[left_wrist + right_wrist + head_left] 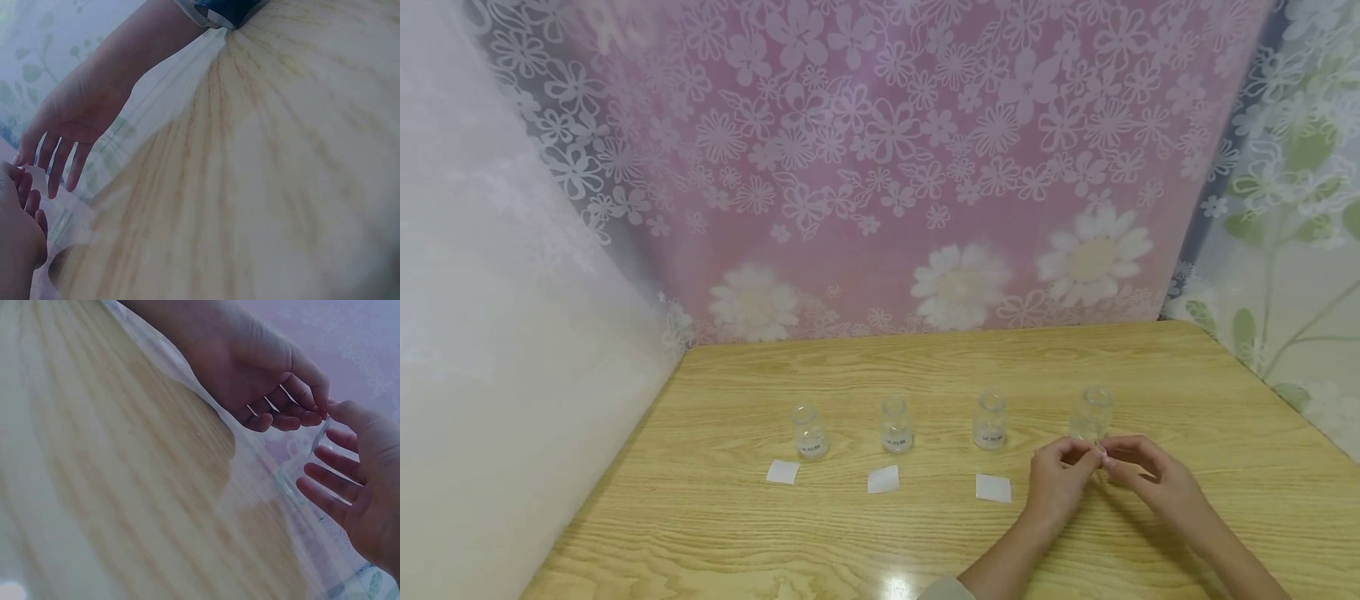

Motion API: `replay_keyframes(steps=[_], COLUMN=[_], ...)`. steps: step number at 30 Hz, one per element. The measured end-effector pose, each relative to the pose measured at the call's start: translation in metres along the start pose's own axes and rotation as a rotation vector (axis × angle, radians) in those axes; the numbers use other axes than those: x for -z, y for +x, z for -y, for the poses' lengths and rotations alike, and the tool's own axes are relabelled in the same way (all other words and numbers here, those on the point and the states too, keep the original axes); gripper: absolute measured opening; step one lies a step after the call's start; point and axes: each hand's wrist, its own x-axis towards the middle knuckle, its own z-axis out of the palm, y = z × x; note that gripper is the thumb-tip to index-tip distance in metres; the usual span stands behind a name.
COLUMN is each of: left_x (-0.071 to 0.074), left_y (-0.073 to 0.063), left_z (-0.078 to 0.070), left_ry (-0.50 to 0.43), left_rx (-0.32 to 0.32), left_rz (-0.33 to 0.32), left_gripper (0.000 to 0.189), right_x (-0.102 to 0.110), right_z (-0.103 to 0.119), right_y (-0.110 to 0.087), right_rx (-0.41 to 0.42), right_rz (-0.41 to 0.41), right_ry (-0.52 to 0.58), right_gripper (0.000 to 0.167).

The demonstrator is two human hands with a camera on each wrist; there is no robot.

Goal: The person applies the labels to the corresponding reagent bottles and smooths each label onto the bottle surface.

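Observation:
My left hand (1060, 477) and right hand (1153, 479) meet at the right side of the table, in front of a clear glass jar (1093, 408). Between their fingertips is a small thin white piece (320, 434), like a paper label. The left hand (262, 369) pinches its edge with thumb and forefinger. My right hand (84, 109) pinches it too, its other fingers extended. The white piece (37, 178) also shows in the left wrist view. Fingers partly hide the jar's base in the head view.
Three more glass jars stand in a row to the left: one jar (810, 433), a middle jar (896, 425) and another jar (990, 421), each with dark print low down. Before them lie white squares: one (783, 472), a second square (883, 479) and a third square (993, 487). Flowered curtains (850, 167) surround the wooden table (737, 542).

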Motion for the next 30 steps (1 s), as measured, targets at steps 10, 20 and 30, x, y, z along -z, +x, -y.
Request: replay_keyframes(steps=[10, 20, 30], left_x=[0.0001, -0.0022, -0.0007], left_y=[-0.0002, 0.0019, 0.0012], left_z=[0.0002, 0.0034, 0.0014], left_ry=[0.023, 0.012, 0.09], left_rx=[-0.042, -0.062, -0.083], left_rz=[-0.014, -0.121, -0.175], left_gripper=[0.007, 0.006, 0.004], right_x=[0.0012, 0.0032, 0.0074], right_z=[0.0021, 0.0012, -0.0013], right_y=[-0.0011, -0.0003, 0.0009], right_rx=[0.007, 0.021, -0.036], right_rz=[-0.079, -0.166, -0.264], right_ry=[-0.018, -0.011, -0.017], right_gripper=[0.014, 0.01, 0.01])
